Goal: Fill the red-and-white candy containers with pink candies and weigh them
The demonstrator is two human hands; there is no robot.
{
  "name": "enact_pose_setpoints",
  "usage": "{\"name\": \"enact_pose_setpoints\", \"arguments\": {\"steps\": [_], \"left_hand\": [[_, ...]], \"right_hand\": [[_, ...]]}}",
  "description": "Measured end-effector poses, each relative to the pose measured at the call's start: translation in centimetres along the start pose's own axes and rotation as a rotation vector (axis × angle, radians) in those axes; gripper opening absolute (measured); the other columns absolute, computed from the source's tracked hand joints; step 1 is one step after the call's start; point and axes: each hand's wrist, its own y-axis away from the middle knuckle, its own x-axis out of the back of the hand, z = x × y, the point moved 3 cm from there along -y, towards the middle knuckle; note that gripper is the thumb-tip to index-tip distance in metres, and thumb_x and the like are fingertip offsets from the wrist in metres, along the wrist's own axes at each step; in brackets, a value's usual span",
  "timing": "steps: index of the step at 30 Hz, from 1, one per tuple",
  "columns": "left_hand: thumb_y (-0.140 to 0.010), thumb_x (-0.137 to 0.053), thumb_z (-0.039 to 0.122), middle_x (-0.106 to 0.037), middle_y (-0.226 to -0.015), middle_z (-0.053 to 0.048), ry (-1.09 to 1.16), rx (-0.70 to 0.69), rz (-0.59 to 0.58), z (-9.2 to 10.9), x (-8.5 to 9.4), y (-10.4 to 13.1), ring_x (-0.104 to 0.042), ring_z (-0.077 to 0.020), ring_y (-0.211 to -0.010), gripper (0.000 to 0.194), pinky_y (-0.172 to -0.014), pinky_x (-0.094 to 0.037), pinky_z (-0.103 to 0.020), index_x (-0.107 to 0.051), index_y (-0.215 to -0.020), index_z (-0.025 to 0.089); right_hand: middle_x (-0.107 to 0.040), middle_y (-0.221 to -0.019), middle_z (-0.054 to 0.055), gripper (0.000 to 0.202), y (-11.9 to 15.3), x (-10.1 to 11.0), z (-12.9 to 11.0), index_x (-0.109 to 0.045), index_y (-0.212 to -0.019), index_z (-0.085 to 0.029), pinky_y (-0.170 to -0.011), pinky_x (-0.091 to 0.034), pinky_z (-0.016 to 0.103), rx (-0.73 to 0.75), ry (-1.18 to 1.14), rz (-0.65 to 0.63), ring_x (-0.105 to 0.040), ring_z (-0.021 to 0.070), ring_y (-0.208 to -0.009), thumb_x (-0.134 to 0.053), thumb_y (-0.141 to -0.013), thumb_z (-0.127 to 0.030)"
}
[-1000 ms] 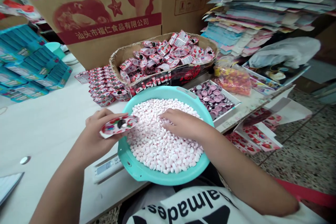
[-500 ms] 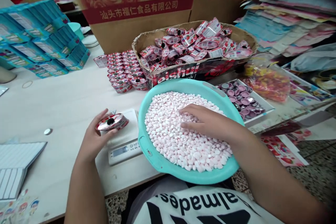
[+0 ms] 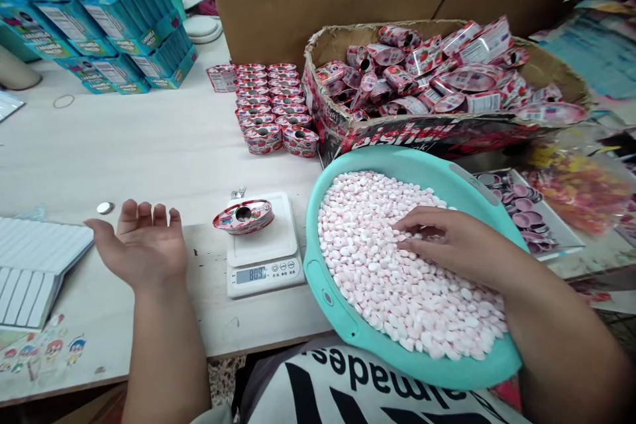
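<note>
My left hand (image 3: 149, 245) is open, palm up with the fingers apart, left of a white digital scale (image 3: 293, 238). On the scale's plate lies a red and pink strawberry-print tin (image 3: 243, 217) with a dark round hole facing up; the display reads about 80.9. My right hand (image 3: 437, 238) rests on the small white-pink candies (image 3: 377, 278) that fill a turquoise basin (image 3: 318, 258). Its fingers are bent, with a gap between thumb and forefinger; nothing shows held between them. The basin sits partly over my lap, at the table's front edge.
Similar tins (image 3: 263, 139) stand in rows behind the scale. A torn cardboard tray (image 3: 328, 53) holds many more. Pink caps (image 3: 524, 205) fill a box at the right. Blue boxes (image 3: 119, 26) are stacked back left. A small silver cap (image 3: 105, 207) and white keyboard-like panel (image 3: 34, 265) lie left.
My left hand has let go of the tin, now on the scale, and moved left. My right hand stays in the candies, its fingers more bent. The view has shifted left and down.
</note>
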Motion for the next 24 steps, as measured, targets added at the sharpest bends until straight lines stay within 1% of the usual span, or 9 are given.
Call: {"name": "enact_pose_setpoints", "arguments": {"steps": [4, 7, 11, 14, 17, 20, 24], "left_hand": [[-0.05, -0.08, 0.062, -0.051, -0.077, 0.003, -0.02, 0.028, -0.026, -0.1, -0.5, 0.5, -0.051, -0.0117, -0.07, 0.058, -0.066, -0.047, -0.029, -0.063, -0.083, 0.017], [-0.05, -0.079, 0.063, -0.053, -0.076, 0.002, -0.048, 0.008, -0.047, -0.1, -0.7, 0.8, -0.052, -0.0122, -0.069, 0.058, -0.066, -0.047, -0.029, -0.065, -0.081, 0.017], [-0.055, -0.076, 0.067, -0.055, -0.075, 0.0, -0.098, -0.029, -0.086, -0.5, -0.7, 1.0, -0.054, -0.0134, -0.07, 0.056, -0.067, -0.049, -0.03, -0.069, -0.079, 0.017], [-0.061, -0.074, 0.07, -0.057, -0.074, -0.002, -0.167, -0.066, -0.191, -0.8, -0.7, 1.0, -0.055, -0.0149, -0.072, 0.053, -0.069, -0.05, -0.03, -0.072, -0.077, 0.02], [-0.067, -0.072, 0.067, -0.058, -0.075, -0.003, -0.227, -0.121, -0.28, -1.1, -0.6, 1.1, -0.056, -0.0166, -0.074, 0.046, -0.07, -0.051, -0.031, -0.074, -0.077, 0.023], [-0.073, -0.068, 0.065, -0.059, -0.075, -0.003, -0.233, -0.144, -0.293, -1.1, -0.4, 1.0, -0.056, -0.017, -0.073, 0.042, -0.07, -0.052, -0.032, -0.074, -0.077, 0.024], [-0.073, -0.069, 0.065, -0.059, -0.076, -0.004, -0.205, -0.121, -0.293, -1.1, -0.3, 1.1, -0.057, -0.0164, -0.074, 0.044, -0.07, -0.051, -0.031, -0.075, -0.079, 0.021]], "right_hand": [[-0.073, -0.098, 0.008, 0.023, 0.0, 0.1, -0.2, -0.075, -0.087, -0.024, -0.08, -0.056, 0.04, -0.011, -0.003, 0.013, -0.07, 0.027, -0.09, -0.069, -0.078, -0.044], [-0.074, -0.095, 0.008, 0.022, 0.0, 0.2, -0.6, -0.075, -0.084, -0.023, -0.079, -0.056, 0.039, -0.014, -0.017, 0.006, -0.07, 0.0264, -0.088, -0.069, -0.078, -0.043], [-0.075, -0.09, 0.007, 0.019, 0.1, 0.2, -0.8, -0.074, -0.079, -0.023, -0.076, -0.056, 0.036, -0.03, -0.044, -0.02, -0.071, 0.0248, -0.084, -0.066, -0.079, -0.041], [-0.075, -0.091, 0.007, 0.018, 0.2, 0.3, -0.7, -0.074, -0.079, -0.023, -0.076, -0.056, 0.036, -0.043, -0.042, -0.006, -0.071, 0.0246, -0.085, -0.066, -0.079, -0.039], [-0.075, -0.092, 0.008, 0.019, 0.3, 0.3, -0.7, -0.075, -0.08, -0.023, -0.077, -0.055, 0.036, -0.053, -0.039, -0.009, -0.07, 0.0246, -0.087, -0.065, -0.08, -0.04], [-0.075, -0.093, 0.008, 0.02, 0.3, 0.4, -1.0, -0.075, -0.08, -0.022, -0.077, -0.055, 0.036, -0.045, -0.044, 0.004, -0.07, 0.0247, -0.087, -0.066, -0.08, -0.04], [-0.076, -0.09, 0.008, 0.021, 0.4, 0.6, -1.4, -0.075, -0.078, -0.022, -0.076, -0.055, 0.036, -0.056, -0.052, 0.038, -0.07, 0.025, -0.085, -0.068, -0.078, -0.042]]}}
